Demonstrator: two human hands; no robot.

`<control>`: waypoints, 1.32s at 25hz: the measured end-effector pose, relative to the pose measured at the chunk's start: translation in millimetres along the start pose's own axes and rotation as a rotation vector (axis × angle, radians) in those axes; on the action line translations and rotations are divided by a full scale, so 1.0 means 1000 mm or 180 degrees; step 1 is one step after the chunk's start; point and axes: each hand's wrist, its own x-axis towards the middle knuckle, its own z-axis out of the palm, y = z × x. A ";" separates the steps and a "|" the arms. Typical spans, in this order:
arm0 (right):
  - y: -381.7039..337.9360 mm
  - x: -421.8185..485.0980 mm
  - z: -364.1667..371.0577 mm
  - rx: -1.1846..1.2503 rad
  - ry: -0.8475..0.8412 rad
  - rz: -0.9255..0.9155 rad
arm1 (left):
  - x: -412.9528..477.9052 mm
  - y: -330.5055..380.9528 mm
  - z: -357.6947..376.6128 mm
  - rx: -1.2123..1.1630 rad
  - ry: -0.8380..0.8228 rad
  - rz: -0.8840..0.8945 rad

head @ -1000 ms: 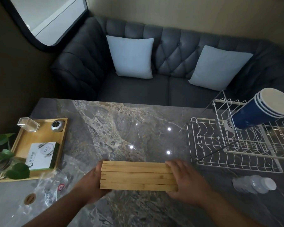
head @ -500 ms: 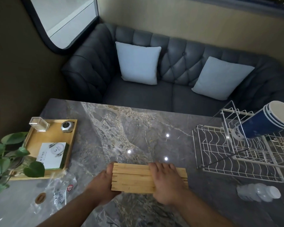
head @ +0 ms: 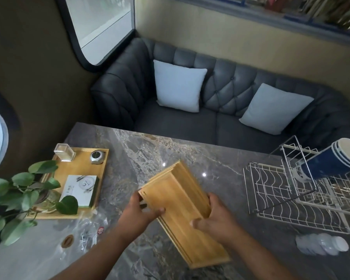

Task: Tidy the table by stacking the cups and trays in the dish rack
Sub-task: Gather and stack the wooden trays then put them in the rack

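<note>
A stack of bamboo trays (head: 176, 199) is held above the marble table (head: 170, 150), turned so its long side runs from far left to near right. My left hand (head: 141, 213) grips its left edge and my right hand (head: 214, 217) grips its right edge. A white wire dish rack (head: 275, 190) stands at the right. Nested blue paper cups (head: 335, 160) lie tilted in the rack's upper part.
Another bamboo tray (head: 101, 178) at the left holds a clear box (head: 64, 152), a small metal object (head: 97, 157) and a white-green box (head: 79, 188). A leafy plant (head: 18, 195) overhangs it. Clear plastic wrapping (head: 85, 233) lies near me; a stack of clear lids (head: 321, 244) lies right.
The tray stack was lying crosswise on the table under both hands. It is now lifted and rotated, its flat face showing. The camera has tilted up.
</note>
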 end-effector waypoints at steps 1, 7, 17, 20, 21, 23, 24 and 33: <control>-0.002 -0.003 0.000 0.0455 -0.0119 0.0154 | -0.003 0.001 0.006 -0.0419 -0.0217 -0.0129; 0.007 -0.037 0.010 0.2416 -0.0609 0.0975 | -0.017 0.003 0.037 -0.1871 -0.1460 -0.0487; 0.080 -0.080 0.002 0.3360 -0.0598 0.1493 | -0.017 0.005 0.104 -0.0983 -0.1872 -0.0909; 0.110 -0.089 -0.014 0.3469 -0.0483 0.1497 | -0.025 0.009 0.134 -0.0846 -0.2078 -0.0977; 0.120 -0.091 -0.021 0.3503 -0.0461 0.1485 | -0.029 0.009 0.144 -0.0785 -0.2212 -0.1000; 0.140 -0.099 -0.035 0.3631 -0.0468 0.1514 | -0.039 0.012 0.167 -0.0698 -0.2426 -0.1036; 0.148 -0.104 -0.041 0.3712 -0.0465 0.1530 | -0.043 0.015 0.177 -0.0673 -0.2464 -0.1055; 0.234 -0.132 -0.111 0.4045 -0.0202 0.1424 | -0.067 0.061 0.285 -0.0419 -0.2682 -0.1080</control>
